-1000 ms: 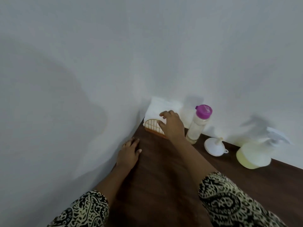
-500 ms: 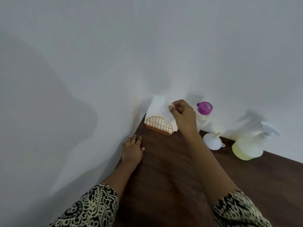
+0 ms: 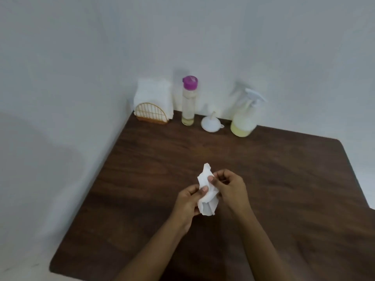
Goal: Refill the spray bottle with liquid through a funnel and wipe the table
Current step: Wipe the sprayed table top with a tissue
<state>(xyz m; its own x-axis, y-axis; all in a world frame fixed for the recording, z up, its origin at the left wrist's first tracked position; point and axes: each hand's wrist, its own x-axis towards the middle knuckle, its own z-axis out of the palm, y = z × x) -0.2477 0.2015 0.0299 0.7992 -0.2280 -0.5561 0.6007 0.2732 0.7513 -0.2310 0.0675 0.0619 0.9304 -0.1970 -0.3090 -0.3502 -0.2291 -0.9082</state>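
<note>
Over the middle of the dark wooden table point(image 3: 284, 179), both hands hold a crumpled white tissue point(image 3: 207, 191). My left hand point(image 3: 188, 201) grips its lower part with the thumb on top. My right hand point(image 3: 231, 187) pinches its upper right side. Against the back wall stand a spray bottle point(image 3: 244, 116) with yellowish liquid at its bottom and a white trigger head, a white funnel point(image 3: 211, 123) lying mouth down, and a tall clear bottle point(image 3: 188, 100) with a purple cap and a little liquid.
A wire napkin holder point(image 3: 152, 113) full of white tissues sits in the back left corner. White walls close off the table's left and back sides. The table's front left corner and right edge are in view.
My right hand pulled a tissue out of the holder and brought it to the table's middle. My left hand left the table top and took hold of the tissue too.
</note>
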